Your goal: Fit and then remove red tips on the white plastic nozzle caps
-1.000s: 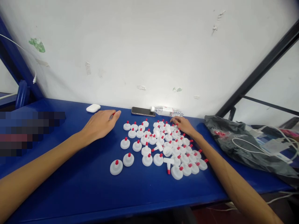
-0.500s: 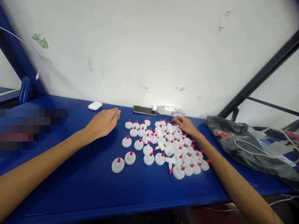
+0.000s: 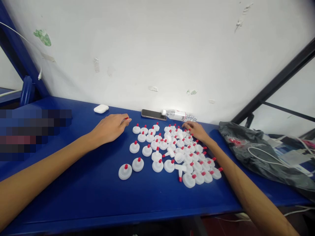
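Observation:
Many white nozzle caps (image 3: pixel 125 172) with red tips stand on the blue table, loosely spaced at the left and packed together at the right. Left of the group, my left hand (image 3: pixel 110 128) is closed in a pinch just above the table. A small red tip (image 3: pixel 126 118) shows between its thumb and finger; whatever else it holds is hidden. My right hand (image 3: pixel 195 131) is at the back right of the group, fingers curled down beside the rear caps. What those fingers hold, if anything, is hidden. Some caps lie on their sides, one (image 3: pixel 180 168) near the front.
Along the wall lie a white earphone case (image 3: pixel 101 108), a phone (image 3: pixel 154 114) and a clear water bottle (image 3: pixel 180 115). A dark plastic bag (image 3: pixel 236 157) with a white cable covers the table's right side. Metal frame bars slope up at both sides. A blurred-out patch is at the left.
My left hand has shifted slightly right, and a red tip now shows in its fingers. The right hand stays by the rear caps. The view has shifted a little.

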### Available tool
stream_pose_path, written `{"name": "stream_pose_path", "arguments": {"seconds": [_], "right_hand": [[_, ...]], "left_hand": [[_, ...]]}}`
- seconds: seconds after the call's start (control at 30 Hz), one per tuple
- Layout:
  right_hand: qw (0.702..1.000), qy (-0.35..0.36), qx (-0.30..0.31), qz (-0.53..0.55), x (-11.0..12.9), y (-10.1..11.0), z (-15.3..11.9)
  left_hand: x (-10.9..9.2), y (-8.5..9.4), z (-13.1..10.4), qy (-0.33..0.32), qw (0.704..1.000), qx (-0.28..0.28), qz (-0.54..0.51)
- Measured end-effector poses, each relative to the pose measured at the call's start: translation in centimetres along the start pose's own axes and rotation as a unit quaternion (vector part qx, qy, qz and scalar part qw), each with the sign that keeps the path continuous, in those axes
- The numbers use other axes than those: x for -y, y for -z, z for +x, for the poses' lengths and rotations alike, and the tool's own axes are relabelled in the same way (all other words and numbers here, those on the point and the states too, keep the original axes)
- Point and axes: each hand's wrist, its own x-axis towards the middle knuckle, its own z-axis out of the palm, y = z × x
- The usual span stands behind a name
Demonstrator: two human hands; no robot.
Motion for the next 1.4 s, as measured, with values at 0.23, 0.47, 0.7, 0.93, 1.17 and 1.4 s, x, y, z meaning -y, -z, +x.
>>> {"name": "stream_pose_path", "arguments": {"seconds": [0.23,0.47,0.7,0.93,1.17,1.4], "right_hand": [[1.000,0.003,0.007,-0.005,0.01,0.03,0.05],[1.000,0.000,0.005,-0.010,0.14,0.05,0.01],[1.000,-0.003,0.008,-0.007,0.09,0.11,0.02],[1.000,0.000,0.006,-0.004,0.18,0.10,-0.07],[1.000,-0.005,0.006,-0.002,0.19,0.10,-0.08],[1.000,-0.004,0.006,-0.006,0.32,0.16,-0.10]], "left_hand": [[-0.38,0.17,-0.13,0.032,0.999,-0.010,-0.001],[0.33,-0.11,0.19,0.033,0.999,-0.015,-0.002],[0.30,-0.25,0.22,0.021,1.000,-0.009,0.014],[0.00,-0.22,0.04,0.010,1.000,0.002,0.018],[0.29,-0.42,0.05,-0.004,1.000,-0.010,0.010],[0.25,-0.27,0.15,-0.014,1.000,-0.012,0.022]]}}
